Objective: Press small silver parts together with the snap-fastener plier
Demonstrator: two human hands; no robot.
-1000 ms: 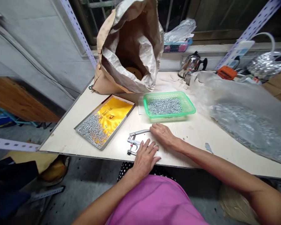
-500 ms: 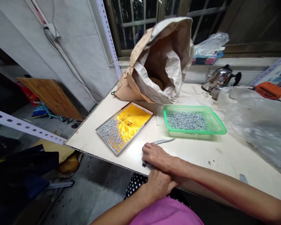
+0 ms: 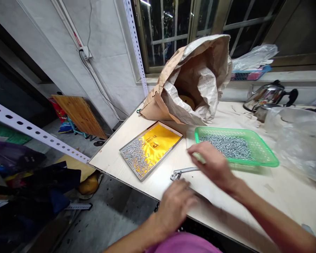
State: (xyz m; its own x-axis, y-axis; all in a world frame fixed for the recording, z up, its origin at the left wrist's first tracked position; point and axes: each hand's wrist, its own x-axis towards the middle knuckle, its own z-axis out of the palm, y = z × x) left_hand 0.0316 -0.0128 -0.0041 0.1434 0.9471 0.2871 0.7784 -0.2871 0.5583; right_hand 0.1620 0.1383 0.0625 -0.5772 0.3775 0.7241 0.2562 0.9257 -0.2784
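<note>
My right hand [image 3: 216,167], fingers curled in and somewhat blurred, hovers above the table just in front of the green plastic basket [image 3: 263,158]; what its fingers hold, if anything, I cannot make out. Lower down, at the table's front edge, is my left hand [image 3: 176,202], smeared by motion. Just beyond it lies a metal hand tool [image 3: 177,174], plier-like, with a small coil spring and a long grey handle partly covered by my right hand. Many small silver metal pins [image 3: 228,146] fill the basket. More lie in a shallow box [image 3: 162,153] lined with shiny yellow cloth.
A large brown paper sack [image 3: 158,102] lies open at the back of the table. Behind the basket stands a metal kettle [image 3: 264,95]. Clear plastic bags [image 3: 297,137] bulge at the right. A perforated metal post [image 3: 135,45] rises beside the window.
My hands were together over the tool at the table edge. Now my right hand is up towards the basket, my left has shifted slightly, and the tool is more exposed. The view has shifted.
</note>
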